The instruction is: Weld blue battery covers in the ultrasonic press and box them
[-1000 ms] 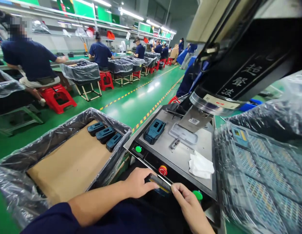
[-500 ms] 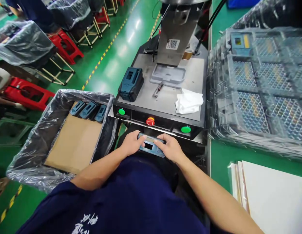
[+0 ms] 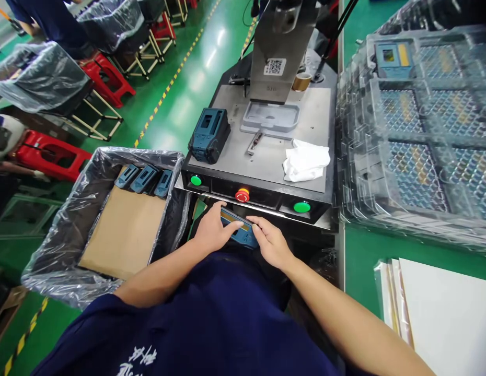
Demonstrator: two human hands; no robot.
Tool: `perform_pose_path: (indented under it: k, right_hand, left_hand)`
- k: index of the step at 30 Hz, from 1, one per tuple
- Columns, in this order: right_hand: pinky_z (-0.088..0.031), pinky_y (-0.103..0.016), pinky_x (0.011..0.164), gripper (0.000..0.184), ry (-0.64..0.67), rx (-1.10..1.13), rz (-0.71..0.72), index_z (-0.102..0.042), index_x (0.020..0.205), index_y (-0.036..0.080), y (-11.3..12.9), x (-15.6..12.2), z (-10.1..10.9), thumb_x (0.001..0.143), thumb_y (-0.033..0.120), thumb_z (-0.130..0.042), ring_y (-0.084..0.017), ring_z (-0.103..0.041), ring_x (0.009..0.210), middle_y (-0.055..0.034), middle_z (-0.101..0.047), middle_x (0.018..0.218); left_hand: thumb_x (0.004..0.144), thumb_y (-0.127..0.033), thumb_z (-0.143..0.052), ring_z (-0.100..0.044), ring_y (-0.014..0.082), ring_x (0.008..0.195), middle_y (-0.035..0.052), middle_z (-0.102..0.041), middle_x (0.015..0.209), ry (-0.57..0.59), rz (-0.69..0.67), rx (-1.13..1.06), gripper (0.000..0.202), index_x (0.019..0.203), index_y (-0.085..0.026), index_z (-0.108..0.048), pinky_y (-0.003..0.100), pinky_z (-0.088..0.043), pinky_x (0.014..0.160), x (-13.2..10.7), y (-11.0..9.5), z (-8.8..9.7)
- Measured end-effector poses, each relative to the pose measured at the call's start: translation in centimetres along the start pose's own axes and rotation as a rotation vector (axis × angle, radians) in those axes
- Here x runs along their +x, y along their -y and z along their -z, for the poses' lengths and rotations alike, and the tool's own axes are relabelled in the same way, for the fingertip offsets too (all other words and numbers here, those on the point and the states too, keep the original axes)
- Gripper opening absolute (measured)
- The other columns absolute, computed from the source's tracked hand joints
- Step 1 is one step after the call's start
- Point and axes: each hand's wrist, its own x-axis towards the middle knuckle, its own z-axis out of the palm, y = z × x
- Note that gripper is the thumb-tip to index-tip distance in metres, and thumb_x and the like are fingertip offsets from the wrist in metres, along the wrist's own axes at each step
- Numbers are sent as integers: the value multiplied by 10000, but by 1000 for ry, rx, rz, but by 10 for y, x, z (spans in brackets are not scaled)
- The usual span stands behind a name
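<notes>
A blue plastic housing [image 3: 245,239] with a dark window and an amber strip is held between my two hands, close to my body and just below the front of the machine. My left hand [image 3: 215,228] grips its left end, the thumb lying across the top face. At the right end, my right hand [image 3: 271,241] has its fingers closed on the edge. Part of the window is hidden by my left thumb. On the machine's metal plate [image 3: 266,167] stands a stack of similar blue housings [image 3: 209,134], left of a grey fixture tray [image 3: 270,117].
Green buttons [image 3: 301,207] and a red emergency stop [image 3: 242,195] line the machine's front. White cloth [image 3: 306,161] and a tape roll [image 3: 301,81] lie on top. Left, a plastic-lined bin [image 3: 97,156] holds cardboard and blue housings. Right are stacked clear trays [image 3: 384,219] and white sheets [image 3: 450,308].
The housing has tilted, its face turning away from me. My left thumb has slid further right across it. The view has shifted slightly.
</notes>
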Motion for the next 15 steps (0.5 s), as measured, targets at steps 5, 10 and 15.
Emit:
perform_pose_path:
  k: [5,10,15]
  right_hand:
    - [-500,-393,906,339,-6,62,-38,-624,1157,214,-5,3,2,944,375,-415,-219,-637,996,-65,-679,1099]
    - [-513,-386,887,311,-11,-39,118,-596,1188,218,3,0,-2,943,308,-426,-217,-630,1006,-79,-664,1105]
    - [-535,-356,809,247,-49,-141,255,-573,1151,219,6,-1,3,920,243,-487,-197,-632,906,-66,-657,1000]
  left_hand:
    - [889,-433,-458,-656,182,702,2,-657,796,93,76,-139,322,1133,-234,-526,315,-499,714,3,9,5]
    - [640,-584,-724,-619,279,980,98,-629,1057,-44,44,7,717,1181,-192,-466,412,-481,857,-4,3,1]
    - [742,-426,-706,-618,215,928,69,-632,997,-130,-209,-109,421,1036,-199,-508,380,-491,846,-4,10,-5]
